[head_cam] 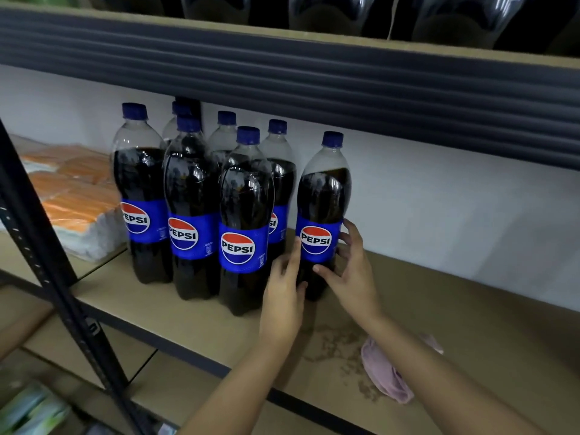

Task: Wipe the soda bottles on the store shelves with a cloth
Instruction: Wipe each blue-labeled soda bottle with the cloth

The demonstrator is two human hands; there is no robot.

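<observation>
Several Pepsi bottles with blue caps stand on the middle shelf (194, 324). The rightmost bottle (323, 196) stands a little apart from the cluster (191, 196). My left hand (284, 290) touches its lower left side, fingers fairly straight. My right hand (351, 271) curls round its right side at the label, thumb on the front. A crumpled pink cloth (384, 372) lies on the shelf board under my right forearm, held by neither hand.
Packs of orange and white goods (72, 196) lie at the shelf's left. A dark metal upright (53, 271) crosses the left foreground. Dark bottles (329, 11) stand on the shelf above. A speckled stain (332, 343) marks the board near the cloth.
</observation>
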